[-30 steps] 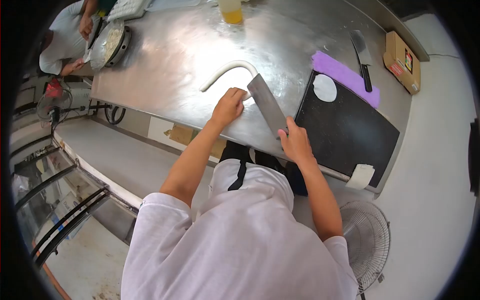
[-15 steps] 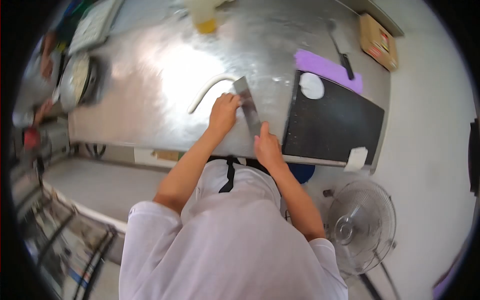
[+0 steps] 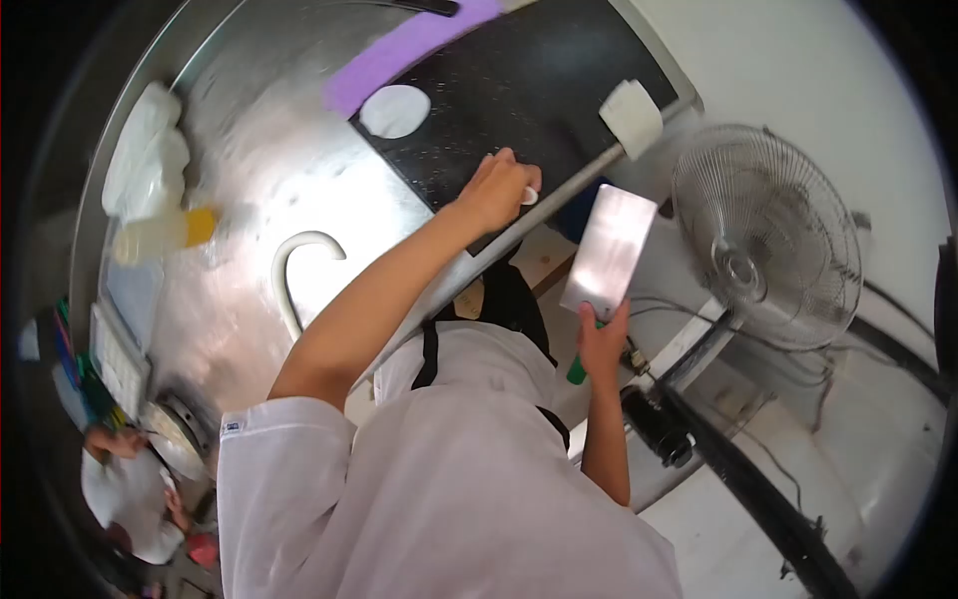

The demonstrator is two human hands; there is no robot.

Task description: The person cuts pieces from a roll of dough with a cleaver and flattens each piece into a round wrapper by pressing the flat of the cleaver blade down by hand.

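Note:
My left hand (image 3: 497,190) is closed over the near edge of a black board (image 3: 539,95), with a small white piece of dough (image 3: 530,197) showing at its fingers. A cleaver (image 3: 611,250) with a broad metal blade and a green handle is gripped in my right hand (image 3: 604,344). That hand is off the table's edge, blade pointing up and away from me. On the metal table (image 3: 235,200), left of my left forearm, a white dough rope (image 3: 281,270) curves like a hook; the forearm partly hides that area. A flat white disc (image 3: 395,111) lies at the board's left side.
A purple cloth (image 3: 404,50) borders the board, with a dark handle (image 3: 429,7) beyond it. A folded white cloth (image 3: 632,118) sits at the board's edge. A standing fan (image 3: 743,265) is at right. Bottle (image 3: 150,238) and white bag (image 3: 147,155) stand left; another person (image 3: 135,489) works lower left.
My view has turned toward the right. My left hand has gone from beside the dough rope to the black board with a dough piece. The cleaver has moved off the table in my right hand.

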